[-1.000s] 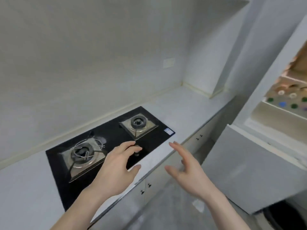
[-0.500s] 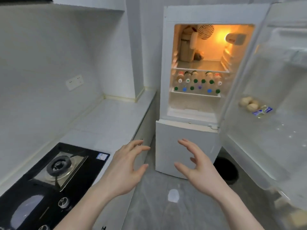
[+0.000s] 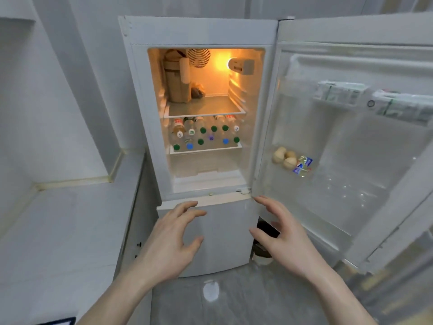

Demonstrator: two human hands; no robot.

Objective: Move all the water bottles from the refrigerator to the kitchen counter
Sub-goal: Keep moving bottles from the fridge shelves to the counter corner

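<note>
view has swung from the stove to face the open refrigerator [image 3: 145,109]. left hand [image 3: 171,240] and right hand [image 3: 284,240] hover empty, fingers spread. water bottles [image 3: 206,134] all lie on the middle shelf; bench [image 3: 70,219] holds none, nothing moved yet.

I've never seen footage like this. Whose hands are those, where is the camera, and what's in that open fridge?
No robot here: a person wears a camera on the head, looking forward and down. The left hand and right hand reach forward with relaxed fingers, holding nothing. The fridge stands open, its door swung right. Bottles crowd the middle shelf, caps toward us. They are meant for the counter on the left.
</note>
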